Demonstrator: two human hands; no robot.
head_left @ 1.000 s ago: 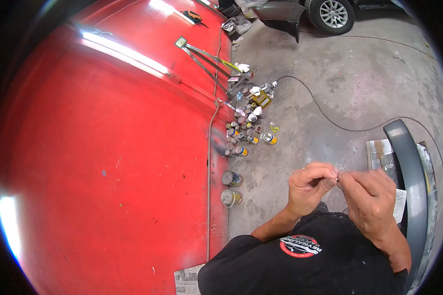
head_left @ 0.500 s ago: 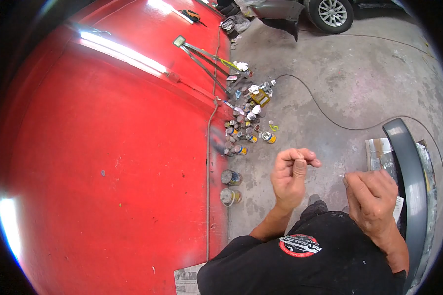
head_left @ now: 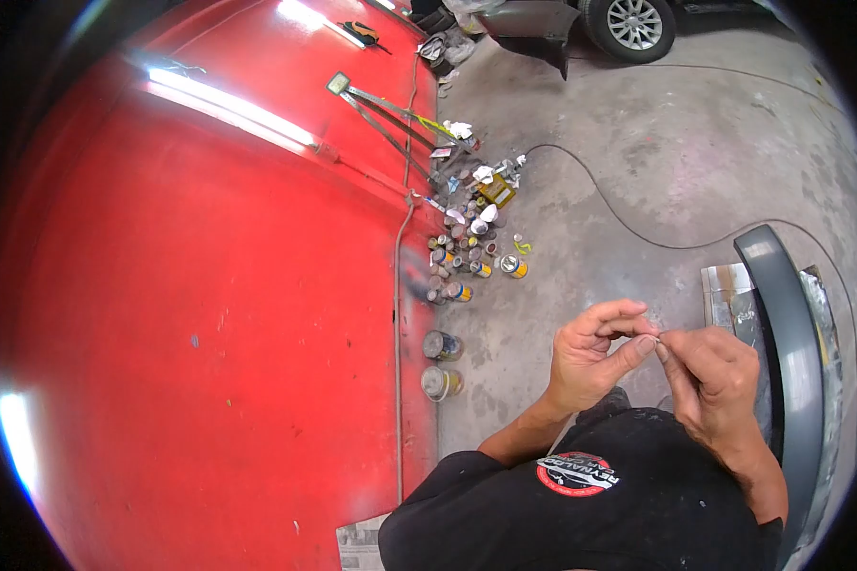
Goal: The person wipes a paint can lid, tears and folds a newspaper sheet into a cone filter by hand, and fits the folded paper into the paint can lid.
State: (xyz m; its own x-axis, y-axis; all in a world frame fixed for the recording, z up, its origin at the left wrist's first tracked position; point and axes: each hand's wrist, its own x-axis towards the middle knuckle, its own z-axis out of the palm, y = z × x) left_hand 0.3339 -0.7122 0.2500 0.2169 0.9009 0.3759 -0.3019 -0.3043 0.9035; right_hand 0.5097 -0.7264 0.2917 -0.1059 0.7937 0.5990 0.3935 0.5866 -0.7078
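Observation:
In front of my black shirt (head_left: 638, 485), both hands are raised and their fingertips meet. My left hand (head_left: 590, 357) pinches with thumb and index finger, its other fingers loosely bent. The fingers of my right hand (head_left: 719, 376) are curled, with thumb and index pressed together at the same spot. Whatever lies between the fingertips is too small to make out. A long dark grey curved panel (head_left: 790, 324) lies just right of my right hand, over papers (head_left: 728, 285).
Along the red wall (head_left: 257, 305) stand several cans (head_left: 441, 383) and a stand with metal legs (head_left: 390, 124). A hose (head_left: 619, 214) crosses the concrete floor (head_left: 657, 152). A car wheel (head_left: 634, 24) shows at the top.
My hands were together, came apart half a second ago, and now meet again at the fingertips. The view has shifted slightly.

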